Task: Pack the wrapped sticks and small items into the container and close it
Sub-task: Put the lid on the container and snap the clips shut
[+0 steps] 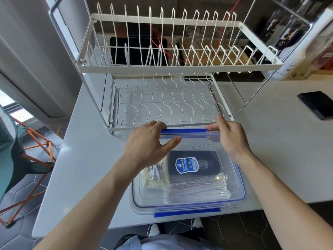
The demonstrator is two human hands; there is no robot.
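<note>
Container [187,201] of clear plastic sits at the near edge of the counter [270,159], its lid [198,141] already laid on top. It looks stiff, smooth and light for its size, likely a little slippery; the blue flaps are the places to take hold. The far flap [183,131] lies between both hands. The left hand [147,145] curls its fingers over that flap's left end, thumb spread on the lid. The right hand [228,136] pinches the flap's right end. The near flap [187,212] looks unlatched, sticking out.

Inside are wrapped sticks [198,188] along the near side, a dark packet [194,163] with a blue label, and a pale pouch [155,177] at the left. Just beyond stands a white dish rack [162,69].
</note>
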